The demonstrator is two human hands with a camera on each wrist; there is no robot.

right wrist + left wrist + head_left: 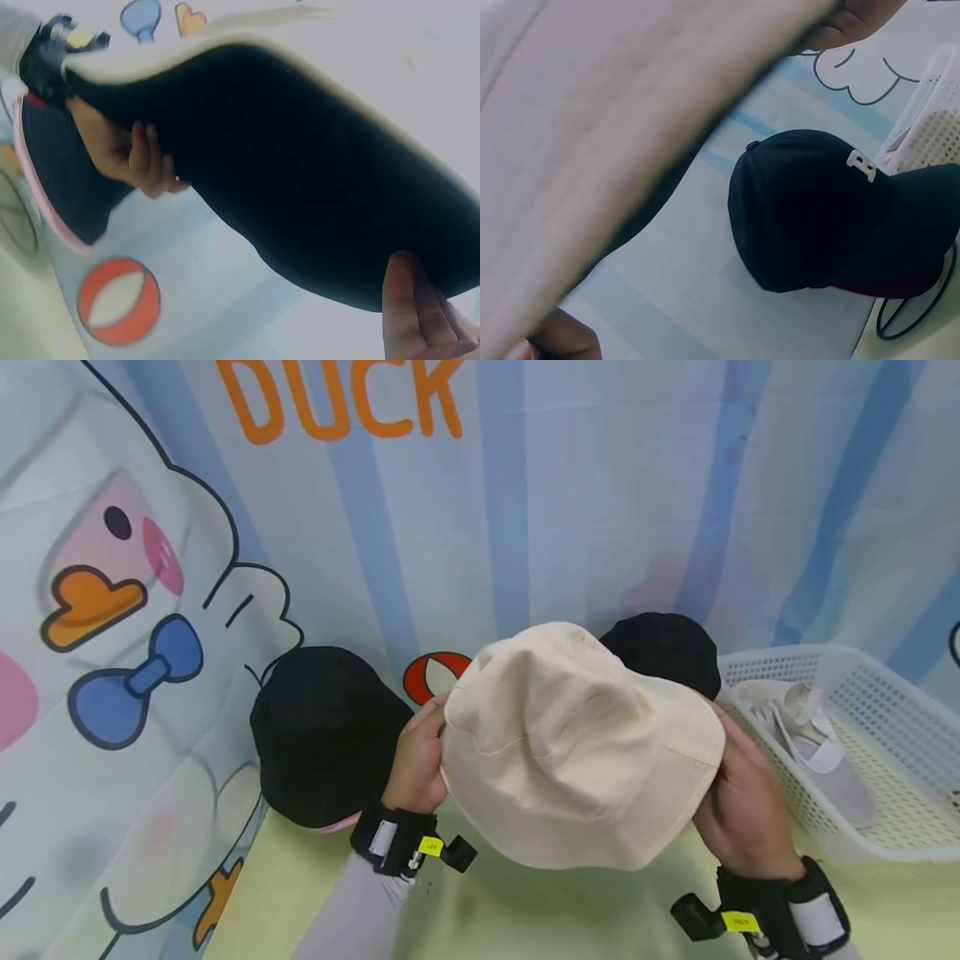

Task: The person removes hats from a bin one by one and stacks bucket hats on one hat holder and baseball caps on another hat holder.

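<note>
A cream bucket hat (573, 752) is held up in front of me, crown facing me and brim spread. My left hand (420, 764) grips its brim at the left side, and my right hand (750, 806) grips the opposite side. From the right wrist view, the hat's dark underside (285, 165) shows, with fingers (409, 307) pressed against it. Close beside the left hand stands a black hat (330, 735) with a pink edge. Partly hidden behind the cream hat is a dark baseball cap (817, 210) with a white letter.
A white perforated basket (832, 660) stands on the right of the pale yellow table (540, 918). In it lies a container (843, 789) with pale utensils. A cartoon duck curtain (600, 485) hangs behind. A dark cord loop (919, 319) lies below the baseball cap.
</note>
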